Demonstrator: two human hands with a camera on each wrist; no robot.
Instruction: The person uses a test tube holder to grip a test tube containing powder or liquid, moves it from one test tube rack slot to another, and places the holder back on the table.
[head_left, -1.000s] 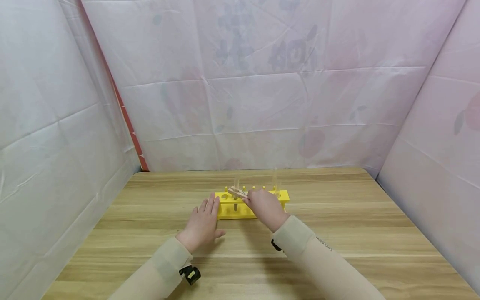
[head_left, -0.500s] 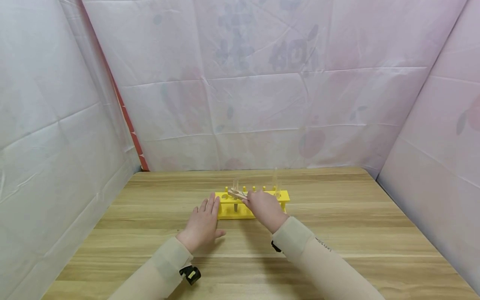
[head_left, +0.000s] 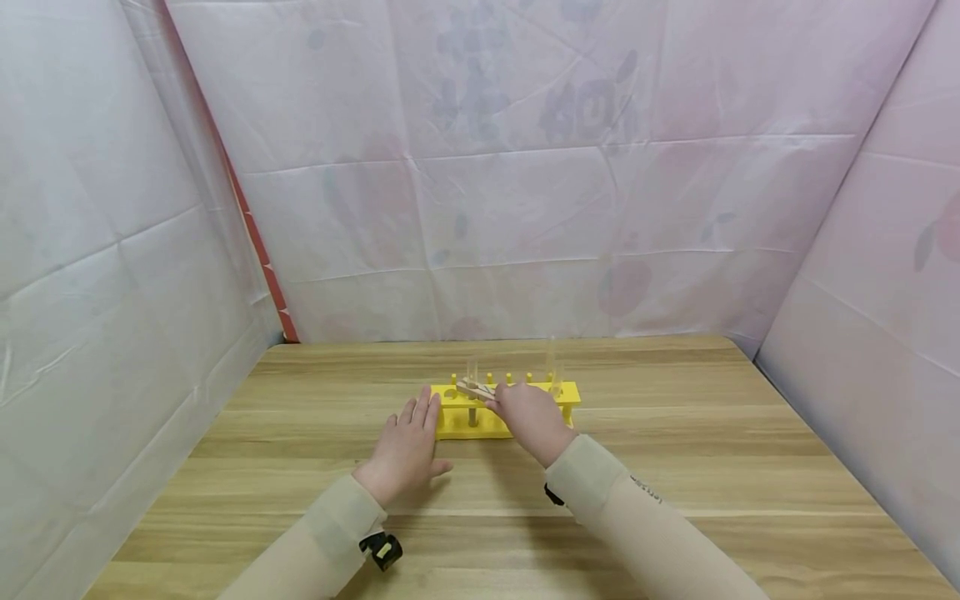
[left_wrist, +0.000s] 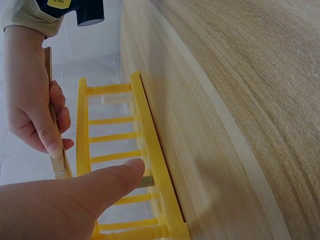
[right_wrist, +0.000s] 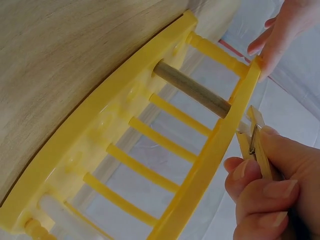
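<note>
A yellow test tube rack stands on the table. My left hand rests against its left end, with the fingers straight. A wooden test tube holder is gripped in my right hand, which is over the middle of the rack. Its jaws are at a clear test tube in the second hole from the left. Dark grey-brown contents fill the tube's lower part, and its bottom end meets the rack's base in the right wrist view. Whether the jaws still clamp the glass I cannot tell.
Another clear tube stands near the rack's right end, with a second clear, thin upright shape behind it. Several yellow pegs rise along the back. Pale cloth hangs behind the wood-grain table and at both sides.
The test tube and the holder's jaws have sunk slightly in the rack. My right hand has hardly shifted, and my left hand stays at the rack's left end.
</note>
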